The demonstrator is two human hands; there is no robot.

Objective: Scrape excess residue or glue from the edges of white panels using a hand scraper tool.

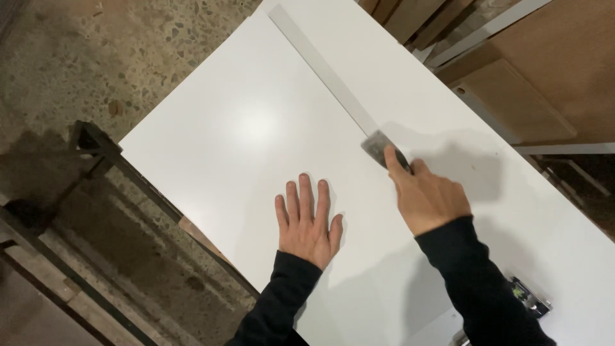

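My left hand (307, 221) lies flat, palm down and fingers together, on a large white panel (243, 128). My right hand (424, 195) grips a small scraper with a wide metal blade (377, 145). The blade rests at the near end of a grey strip (320, 67) that runs along the step between the upper white panel and a second white panel (448, 102) beneath it. Both arms wear black sleeves.
A dark metal frame (109, 160) stands under the panel's left edge over a speckled concrete floor (77, 51). Wooden boards and brown sheets (544, 70) lean at the upper right. A small metal tool (530, 298) lies on the panel near my right elbow.
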